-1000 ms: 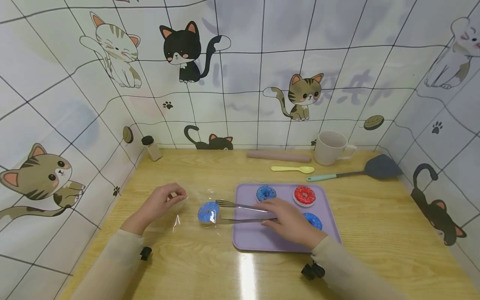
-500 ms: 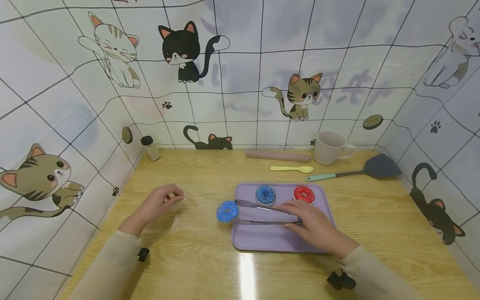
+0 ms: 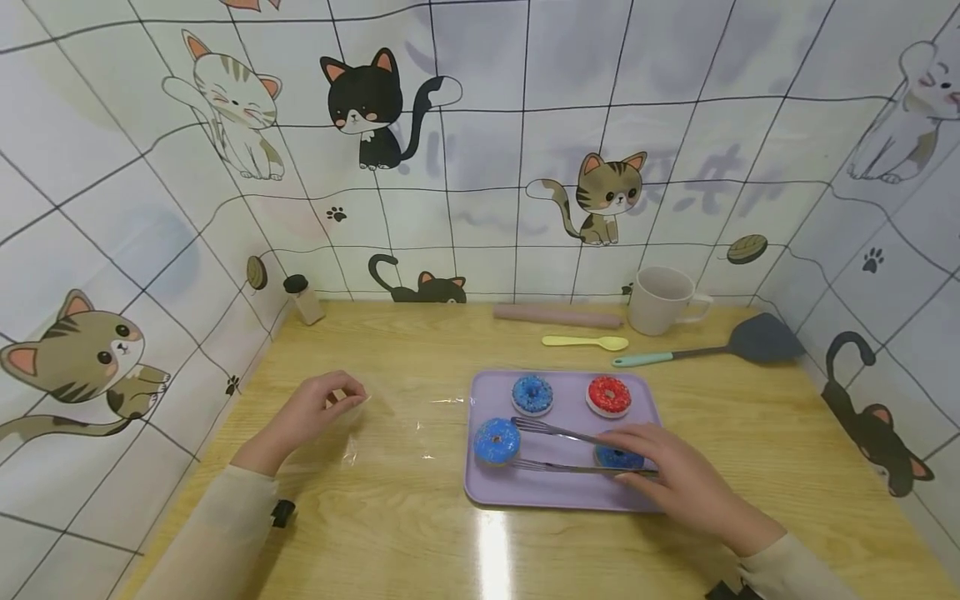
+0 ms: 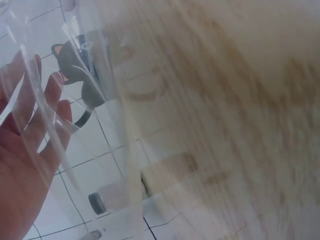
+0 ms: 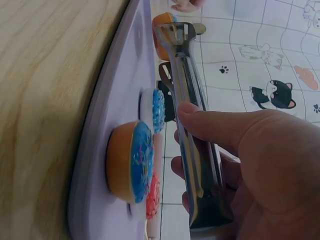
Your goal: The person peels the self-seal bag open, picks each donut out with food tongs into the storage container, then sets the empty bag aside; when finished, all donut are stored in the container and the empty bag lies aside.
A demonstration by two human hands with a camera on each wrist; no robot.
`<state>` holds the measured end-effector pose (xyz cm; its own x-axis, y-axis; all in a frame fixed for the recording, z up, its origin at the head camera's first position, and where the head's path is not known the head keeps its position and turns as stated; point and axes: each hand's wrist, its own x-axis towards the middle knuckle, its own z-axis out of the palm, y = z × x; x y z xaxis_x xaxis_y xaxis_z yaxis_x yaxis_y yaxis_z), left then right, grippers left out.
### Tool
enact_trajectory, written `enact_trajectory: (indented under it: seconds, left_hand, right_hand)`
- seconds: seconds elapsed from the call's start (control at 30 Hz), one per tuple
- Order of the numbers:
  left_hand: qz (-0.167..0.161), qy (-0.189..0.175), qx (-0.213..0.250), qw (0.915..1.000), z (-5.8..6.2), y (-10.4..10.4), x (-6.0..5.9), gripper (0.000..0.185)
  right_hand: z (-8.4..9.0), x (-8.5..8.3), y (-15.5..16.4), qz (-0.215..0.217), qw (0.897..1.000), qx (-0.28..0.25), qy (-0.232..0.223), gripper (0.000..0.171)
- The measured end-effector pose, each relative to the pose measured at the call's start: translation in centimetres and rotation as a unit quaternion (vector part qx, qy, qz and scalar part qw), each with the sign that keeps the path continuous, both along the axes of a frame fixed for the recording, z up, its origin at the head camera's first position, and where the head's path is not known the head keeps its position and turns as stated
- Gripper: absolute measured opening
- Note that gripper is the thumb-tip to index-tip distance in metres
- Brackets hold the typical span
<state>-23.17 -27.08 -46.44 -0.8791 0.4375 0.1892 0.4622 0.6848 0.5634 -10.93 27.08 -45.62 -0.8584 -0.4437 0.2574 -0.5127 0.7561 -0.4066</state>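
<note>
My right hand [image 3: 675, 487] holds metal tongs [image 3: 561, 432], with the thumb on one arm and the fingers round the other. The fork-like tips grip a blue-iced toy doughnut [image 3: 497, 442] over the left part of a lilac tray [image 3: 555, 492]. On the tray sit a blue sprinkled doughnut [image 3: 532, 395], a red one [image 3: 609, 396] and another blue one [image 3: 618, 458], partly hidden below the tongs. My left hand [image 3: 311, 414] pinches the edge of a clear plastic bag [image 3: 351, 450], left of the tray. Its film covers much of the left wrist view.
Behind the tray lie a rolling pin [image 3: 557, 316], a yellow spoon [image 3: 583, 342] and a spatula [image 3: 763, 338]. A mug [image 3: 658, 302] stands at the back right, a black-capped shaker [image 3: 303, 302] at the back left. Cat-patterned walls enclose the wooden table [image 3: 375, 533].
The tongs have carried the blue doughnut rightward out of the plastic bag and over the tray's left side. My right hand has moved right; my left has stayed nearly still with the bag.
</note>
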Motion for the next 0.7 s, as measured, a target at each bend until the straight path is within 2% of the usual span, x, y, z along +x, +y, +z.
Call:
enact_trajectory:
  seconds: [0.27,0.7]
  left_hand:
    - [0.008,0.0,-0.003,1.0,-0.1,-0.1,0.1,0.006]
    - [0.006,-0.006,0.001,1.0,-0.2,0.0,0.3,0.006]
  right_hand:
    - [-0.1,1.0,1.9,-0.01,1.0,0.002,0.027,0.059]
    - [0.5,1.0,3.2,-0.008,0.999,0.036,0.015,0.05]
